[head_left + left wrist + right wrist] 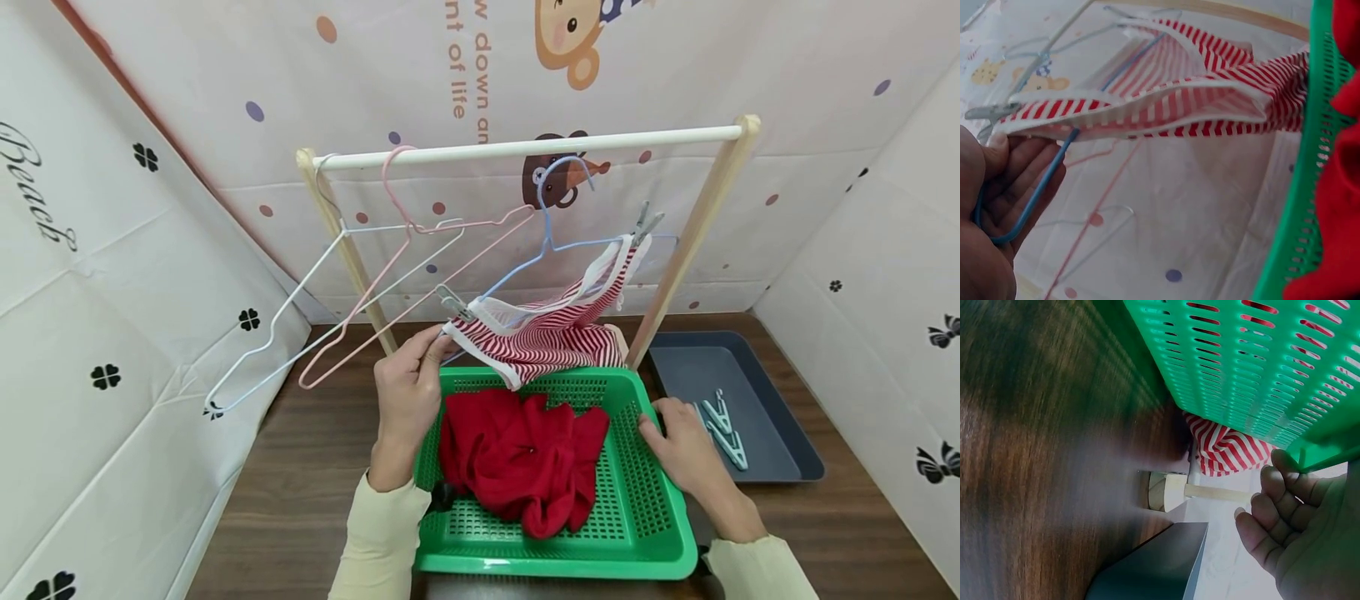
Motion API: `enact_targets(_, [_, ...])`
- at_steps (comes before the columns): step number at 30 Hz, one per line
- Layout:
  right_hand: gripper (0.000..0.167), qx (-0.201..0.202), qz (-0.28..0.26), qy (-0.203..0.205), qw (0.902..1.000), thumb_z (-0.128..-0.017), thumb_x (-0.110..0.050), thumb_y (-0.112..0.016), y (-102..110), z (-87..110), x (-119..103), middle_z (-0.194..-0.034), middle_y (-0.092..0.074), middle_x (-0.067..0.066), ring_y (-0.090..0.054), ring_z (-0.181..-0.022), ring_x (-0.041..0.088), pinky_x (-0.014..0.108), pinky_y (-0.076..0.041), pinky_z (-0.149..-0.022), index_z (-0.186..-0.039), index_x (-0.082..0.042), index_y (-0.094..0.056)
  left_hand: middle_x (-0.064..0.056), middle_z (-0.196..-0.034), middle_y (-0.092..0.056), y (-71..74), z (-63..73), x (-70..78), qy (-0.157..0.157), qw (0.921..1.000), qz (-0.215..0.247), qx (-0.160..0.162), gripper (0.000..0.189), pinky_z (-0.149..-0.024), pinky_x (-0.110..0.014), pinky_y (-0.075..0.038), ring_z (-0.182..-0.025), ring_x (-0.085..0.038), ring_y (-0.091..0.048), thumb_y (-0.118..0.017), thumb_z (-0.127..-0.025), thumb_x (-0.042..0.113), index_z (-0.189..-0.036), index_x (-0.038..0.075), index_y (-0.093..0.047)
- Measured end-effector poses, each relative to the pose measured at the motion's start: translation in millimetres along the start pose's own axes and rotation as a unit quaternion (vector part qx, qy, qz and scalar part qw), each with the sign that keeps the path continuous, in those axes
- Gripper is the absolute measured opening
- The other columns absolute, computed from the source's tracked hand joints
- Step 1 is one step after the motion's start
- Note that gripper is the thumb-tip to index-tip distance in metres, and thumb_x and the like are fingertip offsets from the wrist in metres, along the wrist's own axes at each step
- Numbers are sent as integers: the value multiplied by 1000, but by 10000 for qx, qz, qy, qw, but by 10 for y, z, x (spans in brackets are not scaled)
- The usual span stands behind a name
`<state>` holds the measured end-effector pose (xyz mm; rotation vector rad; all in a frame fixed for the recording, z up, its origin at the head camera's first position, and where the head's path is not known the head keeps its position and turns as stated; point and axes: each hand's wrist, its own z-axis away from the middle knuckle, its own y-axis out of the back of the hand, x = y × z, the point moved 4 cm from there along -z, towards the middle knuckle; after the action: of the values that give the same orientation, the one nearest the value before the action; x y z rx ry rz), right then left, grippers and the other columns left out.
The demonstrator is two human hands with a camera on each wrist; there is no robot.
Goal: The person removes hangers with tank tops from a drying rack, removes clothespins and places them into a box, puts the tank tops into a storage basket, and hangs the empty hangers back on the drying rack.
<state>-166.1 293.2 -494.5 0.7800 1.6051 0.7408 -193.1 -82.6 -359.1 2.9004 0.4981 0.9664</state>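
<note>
My left hand (408,387) pinches the near corner of a red-and-white striped garment (558,333) with white trim. The end of a blue hanger (546,225) passes through that palm in the left wrist view. One clothespin (454,304) sits at this corner and another clothespin (643,223) at the far corner. The hanger's hook appears just under the rail in the head view; cannot tell if it touches. My right hand (686,442) grips the right rim of a green basket (678,533), thumb inside, fingers outside. A crumpled red cloth (517,458) lies in the basket.
A wooden rack with a white rail (480,152) stands behind the basket. A white hanger (279,312) and a pink hanger (371,287) hang at its left. A dark tray (780,450) with light-blue clothespins (726,437) is on the right. Printed sheets surround the table (300,500).
</note>
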Motion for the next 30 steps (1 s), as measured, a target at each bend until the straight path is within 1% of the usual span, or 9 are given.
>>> enact_targets(4, [31, 36, 2, -5, 10000, -109, -22, -56, 4, 3, 6, -111, -64, 21, -55, -101, 38, 52, -47, -77, -114, 7, -64, -17, -92, -78, 53, 69, -59, 19, 9999, 133, -26, 14, -76, -24, -60, -77, -31, -76, -70, -96, -13, -108, -11, -77])
enact_targets(6, [31, 19, -5, -6, 10000, -109, -23, -56, 1, 0, 9, -111, -64, 21, -55, -101, 38, 53, -47, -77, -114, 7, -63, -17, -91, -78, 77, 103, -87, 80, 9997, 206, -49, 14, -81, -24, -59, -77, -31, -75, -69, -96, -13, -108, -12, -77])
enact_targets(8, [31, 32, -11, 20, 10000, -109, -22, -56, -2, -1, 10, -111, -64, 21, -55, -100, 38, 52, -47, -77, -114, 7, -64, -17, -90, -79, 98, 137, -113, 149, 9995, 256, -99, 14, -91, -26, -58, -77, -31, -76, -68, -96, -14, -108, -13, -76])
enact_targets(10, [30, 42, -20, 34, 10000, -109, -22, -56, -5, 4, 9, -110, -64, 21, -55, -100, 37, 52, -47, -76, -113, 7, -64, -17, -90, -79, 118, 170, -140, 201, 9993, 287, -151, 14, -92, -26, -58, -77, -32, -76, -68, -96, -14, -108, -12, -77])
enact_targets(13, [30, 68, -17, 49, 10000, -109, -22, -56, -8, 6, 11, -109, -64, 20, -55, -99, 37, 51, -46, -76, -113, 6, -64, -17, -89, -78, 144, 211, -183, 262, 9988, 308, -259, 14, -86, -27, -60, -76, -32, -76, -69, -96, -15, -107, -12, -76])
enact_targets(15, [30, 62, -21, 35, 10000, -109, -22, -56, -8, 9, 12, -109, -64, 20, -55, -99, 37, 51, -46, -76, -113, 6, -63, -16, -88, -78, 160, 233, -211, 266, 9987, 276, -335, 14, -77, -25, -62, -75, -31, -76, -69, -95, -15, -106, -12, -77])
enact_targets(19, [32, -15, -46, 18, 10000, -110, -23, -55, -5, -6, 10, -110, -64, 21, -55, -100, 37, 52, -47, -77, -114, 7, -63, -17, -87, -78, 201, 271, -246, 199, 9985, 259, -450, 15, -76, -25, -62, -75, -30, -76, -70, -92, -18, -105, -12, -77])
enact_targets(23, [34, -89, -54, -44, 9999, -110, -24, -54, -6, -1, 6, -113, -64, 23, -55, -103, 38, 55, -47, -79, -117, 8, -62, -19, -87, -77, 229, 303, -290, 264, 9971, 433, -566, 18, -76, -24, -61, -74, -31, -75, -69, -91, -22, -104, -12, -76])
enact_targets(30, [34, -21, -24, -59, 10000, -110, -25, -53, -5, 27, -4, -114, -65, 23, -55, -103, 38, 55, -47, -79, -117, 7, -62, -19, -91, -78, 269, 363, -400, 280, 9949, 468, -843, 20, -77, -24, -61, -75, -31, -76, -71, -90, -21, -106, -12, -77])
